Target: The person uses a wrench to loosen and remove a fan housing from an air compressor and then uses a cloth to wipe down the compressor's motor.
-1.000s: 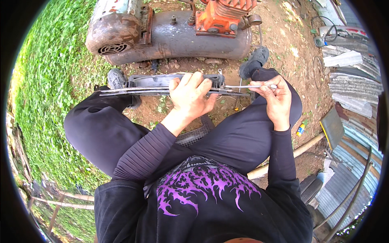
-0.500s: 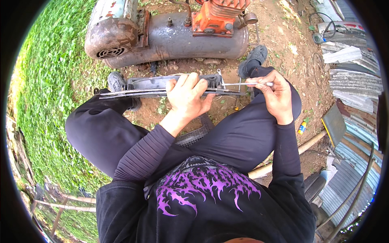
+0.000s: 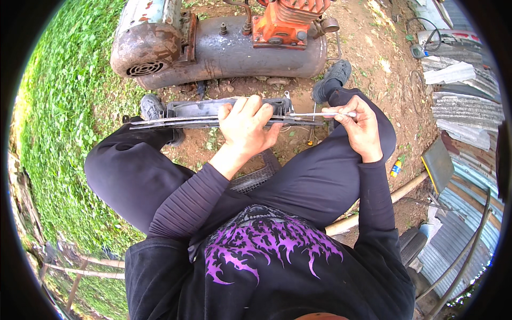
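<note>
A long, dark, flat assembly (image 3: 192, 110), much like a radiator seen edge-on, stands across my lap between my knees. My left hand (image 3: 248, 125) is closed over its upper edge near the middle, fingers on the far side and thumb on the near side. At its right end, my right hand (image 3: 360, 125) pinches a slim screwdriver-like tool (image 3: 312, 114) with a thin metal shaft. The shaft points left and its tip meets the assembly's right end; exactly what it touches is too small to tell. A small metal tab with a hole (image 3: 287, 95) sticks up there.
Beyond my feet lies a rusty air compressor (image 3: 256, 48) with an orange pump head. Grass (image 3: 69, 117) covers the left side. On the right are corrugated roofing sheets (image 3: 464, 106), a small yellow bottle (image 3: 396, 168) and a wooden pole (image 3: 408, 193).
My right hand has shifted slightly left and down, bringing the tool further against the assembly's right end. My left hand keeps its grip in the same place.
</note>
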Demonstrator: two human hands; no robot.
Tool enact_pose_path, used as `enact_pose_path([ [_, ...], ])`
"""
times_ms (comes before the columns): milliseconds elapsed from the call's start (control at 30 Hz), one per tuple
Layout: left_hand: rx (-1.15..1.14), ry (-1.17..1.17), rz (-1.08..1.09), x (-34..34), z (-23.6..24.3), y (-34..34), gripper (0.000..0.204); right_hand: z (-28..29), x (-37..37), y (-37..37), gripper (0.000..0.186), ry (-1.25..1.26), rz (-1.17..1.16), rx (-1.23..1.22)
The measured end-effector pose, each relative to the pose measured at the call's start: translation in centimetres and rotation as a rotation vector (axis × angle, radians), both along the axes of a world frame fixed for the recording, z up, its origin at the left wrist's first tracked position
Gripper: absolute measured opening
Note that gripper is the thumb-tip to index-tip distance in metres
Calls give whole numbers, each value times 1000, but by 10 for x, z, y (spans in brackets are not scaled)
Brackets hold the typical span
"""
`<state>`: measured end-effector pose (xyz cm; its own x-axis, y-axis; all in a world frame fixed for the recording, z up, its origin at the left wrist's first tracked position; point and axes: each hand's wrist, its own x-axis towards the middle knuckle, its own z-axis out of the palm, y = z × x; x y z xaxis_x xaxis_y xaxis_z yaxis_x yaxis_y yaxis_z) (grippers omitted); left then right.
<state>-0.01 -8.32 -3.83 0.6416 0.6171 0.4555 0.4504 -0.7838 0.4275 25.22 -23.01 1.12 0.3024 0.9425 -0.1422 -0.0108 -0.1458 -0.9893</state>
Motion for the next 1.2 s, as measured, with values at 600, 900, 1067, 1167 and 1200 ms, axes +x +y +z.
enact_pose_path([
  [600,1,49,34,7,3,-1,41,70,-53,60,11,-772,137,43],
  [900,58,-52,111,6,-17,-5,46,57,-143,140,20,-1351,355,-8],
  [1067,23,24,36,-1,-3,-6,41,74,-99,128,13,-1197,261,-75],
  [1167,8,-7,21,-1,-1,-4,43,81,-67,103,6,-618,36,-96],
  [1200,4,2,18,-2,1,-4,43,84,-60,92,4,-445,-69,-142],
])
